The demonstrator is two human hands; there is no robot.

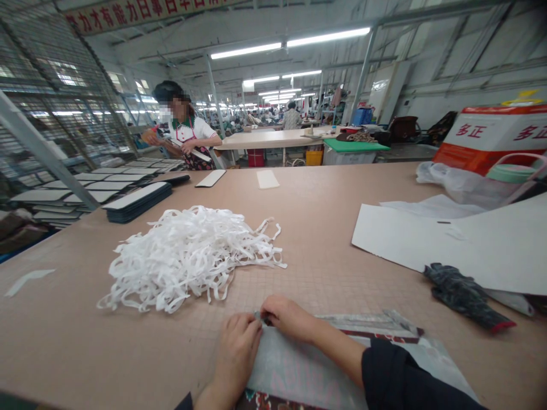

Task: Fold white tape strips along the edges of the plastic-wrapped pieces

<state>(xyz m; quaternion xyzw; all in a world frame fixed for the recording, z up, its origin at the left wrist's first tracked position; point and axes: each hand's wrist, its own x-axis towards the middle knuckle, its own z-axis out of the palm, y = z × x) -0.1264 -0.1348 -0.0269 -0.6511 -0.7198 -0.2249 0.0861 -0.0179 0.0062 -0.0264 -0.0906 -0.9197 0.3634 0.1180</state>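
Observation:
My left hand point(240, 344) and my right hand point(287, 318) meet at the upper left corner of a translucent plastic sheet point(307, 370) with faint pink markings. Both have bent, closed fingers around that corner, where a small dark bit of material shows between them. Dark red patterned fabric point(277, 401) peeks out below the sheet and along its upper edge. Just beyond my hands lies a loose heap of narrow white strips point(192, 256), which neither hand touches.
A dark glove point(465, 296) lies at right, beside a large white board point(448, 236). Behind stands a red and white box point(482, 136). Stacked dark-edged panels point(139, 202) sit at the left edge. Across the table, a person point(188, 134) handles a panel.

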